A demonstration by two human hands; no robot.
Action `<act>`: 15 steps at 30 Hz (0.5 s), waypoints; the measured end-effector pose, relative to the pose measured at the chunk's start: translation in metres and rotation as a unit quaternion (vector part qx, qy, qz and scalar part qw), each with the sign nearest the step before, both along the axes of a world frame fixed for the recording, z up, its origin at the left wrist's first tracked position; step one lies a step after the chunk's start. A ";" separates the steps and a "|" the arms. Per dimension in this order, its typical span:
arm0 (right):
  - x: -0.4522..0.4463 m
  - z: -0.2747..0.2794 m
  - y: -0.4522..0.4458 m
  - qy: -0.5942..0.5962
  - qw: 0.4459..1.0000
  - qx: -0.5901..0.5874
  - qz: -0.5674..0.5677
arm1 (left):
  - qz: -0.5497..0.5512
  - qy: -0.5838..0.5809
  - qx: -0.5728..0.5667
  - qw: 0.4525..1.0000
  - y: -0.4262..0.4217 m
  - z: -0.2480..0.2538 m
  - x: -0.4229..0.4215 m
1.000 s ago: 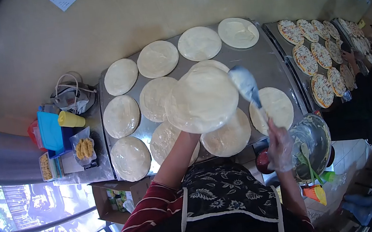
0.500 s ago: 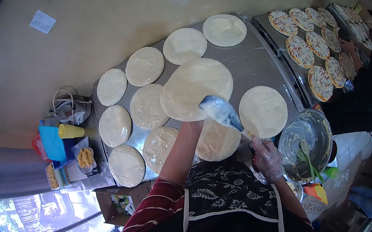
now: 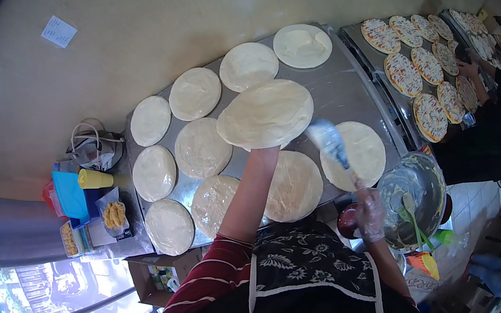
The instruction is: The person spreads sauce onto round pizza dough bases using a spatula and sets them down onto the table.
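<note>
A round dough base with a pale spread on it is held up over the metal table by my left arm. The base hides the fingers of my left hand. My right hand, in a clear plastic glove, is closed round the handle of a spatula. The spatula's smeared blade is blurred, just right of the raised base and over the edge of another base on the table. Several more pale dough bases lie in rows.
A large metal bowl with a green-handled spoon stands at the right. Beyond it, a person's arm is near topped pizzas. At the left are a blue container, a yellow cup and a bag.
The raised base first moved left and up, then tilted. The spatula passed over the raised base and is now off its right side. My right hand has moved slightly right since the last frame.
</note>
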State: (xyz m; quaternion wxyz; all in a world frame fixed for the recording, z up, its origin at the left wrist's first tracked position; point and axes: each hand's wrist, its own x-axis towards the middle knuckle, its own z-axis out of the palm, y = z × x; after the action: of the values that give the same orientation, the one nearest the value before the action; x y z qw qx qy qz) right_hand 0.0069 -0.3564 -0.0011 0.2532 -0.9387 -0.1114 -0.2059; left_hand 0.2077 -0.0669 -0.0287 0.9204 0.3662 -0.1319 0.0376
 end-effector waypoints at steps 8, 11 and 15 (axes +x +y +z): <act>0.002 -0.009 -0.047 -0.047 0.975 0.169 -0.134 | -0.085 0.104 -0.054 0.989 -0.048 -0.032 0.064; -0.009 -0.010 -0.052 0.002 0.967 0.201 -0.155 | -0.127 0.143 -0.070 0.979 -0.062 -0.040 0.097; -0.026 -0.023 -0.063 0.018 0.967 0.191 -0.165 | -0.179 0.210 -0.090 0.957 -0.072 -0.061 0.128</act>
State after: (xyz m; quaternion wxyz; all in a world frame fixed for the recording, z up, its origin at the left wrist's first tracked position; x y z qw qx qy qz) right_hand -0.0188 -0.4193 -0.0243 0.3922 -0.8819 0.0913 -0.2453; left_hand 0.3361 -0.1389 -0.0899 0.9482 0.2520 0.0048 -0.1936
